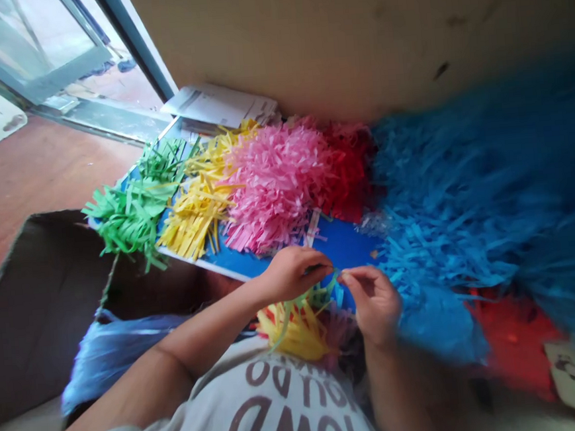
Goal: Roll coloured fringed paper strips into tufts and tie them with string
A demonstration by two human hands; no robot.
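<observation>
My left hand [296, 272] and my right hand [378, 300] meet over the near edge of the table, each closed in a fingertip pinch. Thin greenish paper strips [333, 282] run between the fingertips; their ends are hard to make out. Below the hands, against my shirt, hangs a mixed bunch of yellow fringed tissue paper [296, 331] with some green and pink strips. Just beyond lies a pink fringed paper pile [279, 176]. Right of my right hand spreads a large blue fringed paper heap [448, 236], blurred at its far side.
On the blue table [346, 241] lie green fringe [135, 211], yellow fringe [195, 213] and red fringe [347, 174]. A paper stack [224, 104] sits by the wall. An open cardboard box [39, 295] with a bluish plastic bag [114, 352] stands at left. Red material [513, 337] lies right.
</observation>
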